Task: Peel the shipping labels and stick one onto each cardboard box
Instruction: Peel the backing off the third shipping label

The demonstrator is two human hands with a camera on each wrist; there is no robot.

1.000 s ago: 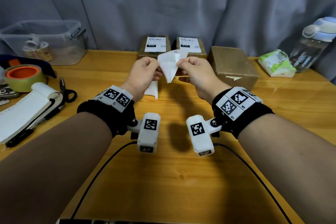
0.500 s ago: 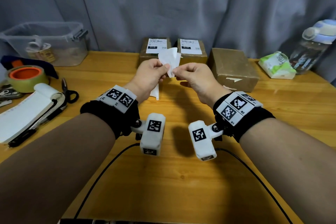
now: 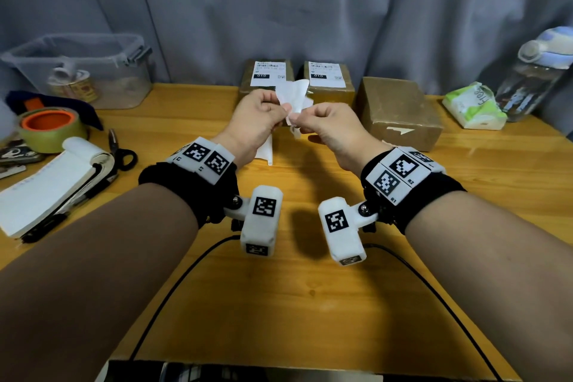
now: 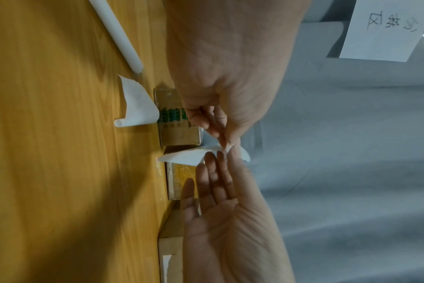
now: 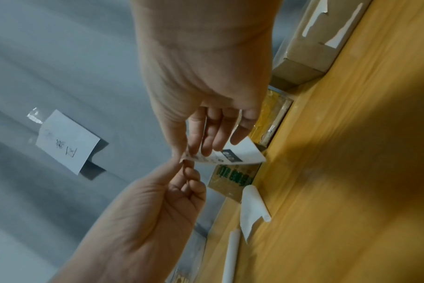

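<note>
Plainly, the step in hand was peeling the third label, since two of the three boxes at the back of the wooden table (image 3: 279, 304) already carried theirs. Furthest left among the task's things, a curled strip of spent backing paper (image 3: 265, 150) lay on the wood below the left hand (image 3: 254, 121), whose thumb and forefinger pinched one corner of the shipping label (image 3: 294, 96) held up in the air over the table. Behind it stood the first labelled box (image 3: 267, 75), and just beside that the second labelled box (image 3: 328, 76). The right hand (image 3: 328, 127) pinched the same corner from the other side, its remaining fingers lying along the label's printed face in the right wrist view. Whether sticker and liner had begun to part there could not be told. Further right sat the bare box (image 3: 398, 108), larger and without a label. The next move, as I judged it, called for drawing the pinches apart, then carrying the freed sticker to that box and smoothing it flat.
</note>
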